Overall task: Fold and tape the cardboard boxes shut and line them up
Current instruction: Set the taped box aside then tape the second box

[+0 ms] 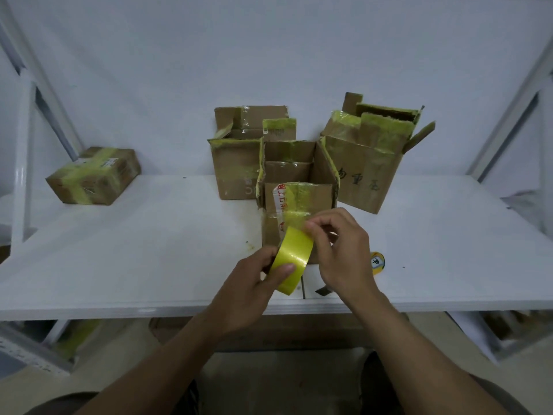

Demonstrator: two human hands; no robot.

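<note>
My left hand (254, 283) grips a yellow tape roll (291, 259) just above the table's front edge. My right hand (338, 250) pinches the roll's upper edge with thumb and fingertips. Directly behind the roll stands an open cardboard box (294, 187) with its flaps up. Two more open boxes stand behind it, one at the back left (236, 163) and one at the back right (368, 163), both streaked with yellow tape. A taped-shut box (94, 176) lies at the far left of the table.
The white table (149, 250) fills the view, its front edge near my wrists. A small yellow object (377, 262) lies right of my right hand. A dark scrap (324, 290) sits near the front edge. White frame posts (25, 163) rise at both sides.
</note>
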